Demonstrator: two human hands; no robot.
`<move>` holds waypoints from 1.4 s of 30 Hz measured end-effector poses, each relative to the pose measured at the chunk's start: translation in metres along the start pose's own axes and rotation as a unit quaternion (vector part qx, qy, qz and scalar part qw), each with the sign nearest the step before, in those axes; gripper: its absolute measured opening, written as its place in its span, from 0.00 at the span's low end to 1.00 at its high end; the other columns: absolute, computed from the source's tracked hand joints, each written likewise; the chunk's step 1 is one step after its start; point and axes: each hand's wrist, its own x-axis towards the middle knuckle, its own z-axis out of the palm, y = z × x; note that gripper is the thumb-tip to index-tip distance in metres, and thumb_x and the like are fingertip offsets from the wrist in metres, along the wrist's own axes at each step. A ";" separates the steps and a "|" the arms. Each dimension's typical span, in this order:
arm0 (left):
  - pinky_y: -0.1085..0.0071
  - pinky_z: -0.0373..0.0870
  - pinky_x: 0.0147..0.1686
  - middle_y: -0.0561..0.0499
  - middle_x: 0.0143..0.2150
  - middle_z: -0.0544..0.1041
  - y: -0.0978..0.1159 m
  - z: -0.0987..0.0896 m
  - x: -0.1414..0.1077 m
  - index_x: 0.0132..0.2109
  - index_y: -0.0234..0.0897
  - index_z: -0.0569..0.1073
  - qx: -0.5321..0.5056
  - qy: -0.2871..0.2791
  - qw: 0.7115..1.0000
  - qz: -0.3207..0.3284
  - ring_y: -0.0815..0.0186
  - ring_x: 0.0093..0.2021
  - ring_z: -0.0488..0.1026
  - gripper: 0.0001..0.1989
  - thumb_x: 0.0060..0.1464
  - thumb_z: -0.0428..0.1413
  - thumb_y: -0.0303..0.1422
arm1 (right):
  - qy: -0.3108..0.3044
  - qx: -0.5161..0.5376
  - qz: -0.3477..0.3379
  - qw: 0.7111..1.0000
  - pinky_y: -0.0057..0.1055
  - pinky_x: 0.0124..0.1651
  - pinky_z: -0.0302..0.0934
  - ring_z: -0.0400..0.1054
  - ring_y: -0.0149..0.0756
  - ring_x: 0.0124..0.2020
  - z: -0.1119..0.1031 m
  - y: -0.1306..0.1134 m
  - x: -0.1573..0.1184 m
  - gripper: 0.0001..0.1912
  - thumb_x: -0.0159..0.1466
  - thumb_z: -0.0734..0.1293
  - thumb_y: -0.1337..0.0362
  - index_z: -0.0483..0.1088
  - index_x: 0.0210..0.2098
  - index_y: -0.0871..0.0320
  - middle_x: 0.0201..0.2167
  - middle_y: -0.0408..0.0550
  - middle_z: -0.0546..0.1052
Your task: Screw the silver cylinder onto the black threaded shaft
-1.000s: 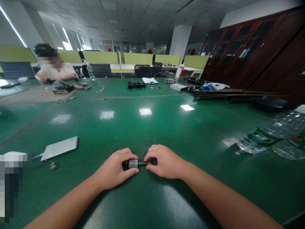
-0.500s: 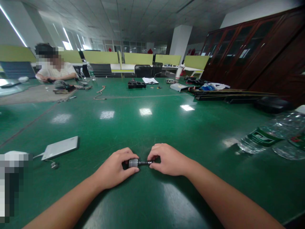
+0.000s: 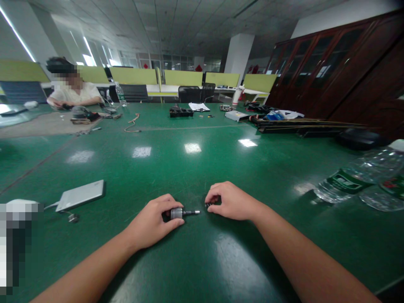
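My left hand [image 3: 157, 221] is closed around a short silver metal cylinder with a thin shaft [image 3: 176, 213], which lies low over the green table top. The shaft points right, dark along most of its length, and ends in a bright silver tip. Just beyond that tip, a small gap away, my right hand [image 3: 227, 202] pinches a small dark part [image 3: 207, 205] between thumb and fingers. Most of this part is hidden by the fingertips, so its exact kind does not show.
To the left lie a silver power bank [image 3: 82, 195] with a cable and a small metal piece [image 3: 73, 218]. Clear plastic bottles [image 3: 345, 181] lie at the right. A black tray-like part [image 3: 181, 112] sits farther back. Across the table sits a person [image 3: 75, 92].
My right hand has moved right and slightly away, taking the small dark part off the shaft's end. The silver tip now shows bare. My left hand has barely moved.
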 end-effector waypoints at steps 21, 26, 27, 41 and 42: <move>0.70 0.69 0.40 0.49 0.39 0.76 0.002 0.000 0.005 0.49 0.40 0.79 -0.011 -0.007 1.000 0.019 0.63 0.39 0.74 0.12 0.62 0.56 0.36 | 0.069 0.038 -0.100 0.992 0.32 0.45 0.62 0.72 0.36 0.38 0.052 -0.021 0.011 0.08 0.61 0.72 0.65 0.79 0.40 0.57 0.35 0.47 0.82; 0.70 0.69 0.39 0.50 0.39 0.77 0.000 0.002 0.006 0.49 0.41 0.79 -0.001 0.002 1.000 0.010 0.63 0.39 0.74 0.12 0.59 0.59 0.35 | 0.072 0.025 -0.114 0.991 0.33 0.46 0.62 0.71 0.37 0.39 0.049 -0.019 0.009 0.10 0.59 0.71 0.66 0.78 0.41 0.57 0.36 0.48 0.81; 0.70 0.69 0.39 0.50 0.39 0.77 0.000 0.003 0.006 0.49 0.41 0.80 -0.001 0.003 1.000 0.009 0.63 0.39 0.74 0.12 0.59 0.59 0.35 | 0.070 0.021 -0.113 0.991 0.33 0.46 0.62 0.70 0.37 0.39 0.049 -0.020 0.009 0.10 0.59 0.71 0.66 0.78 0.41 0.57 0.36 0.48 0.81; 0.71 0.68 0.37 0.51 0.37 0.76 0.001 0.001 0.004 0.45 0.40 0.80 -0.006 0.004 1.000 0.003 0.64 0.37 0.73 0.09 0.56 0.61 0.35 | 0.055 0.009 -0.092 0.994 0.33 0.45 0.60 0.70 0.37 0.39 0.048 -0.027 0.009 0.08 0.61 0.70 0.65 0.78 0.41 0.57 0.35 0.47 0.80; 0.71 0.68 0.37 0.51 0.37 0.76 0.001 0.001 0.004 0.45 0.40 0.80 -0.006 0.003 1.000 0.003 0.64 0.37 0.73 0.09 0.56 0.61 0.35 | 0.055 0.007 -0.094 0.994 0.34 0.45 0.60 0.69 0.37 0.39 0.048 -0.027 0.009 0.08 0.61 0.70 0.65 0.78 0.40 0.58 0.34 0.47 0.80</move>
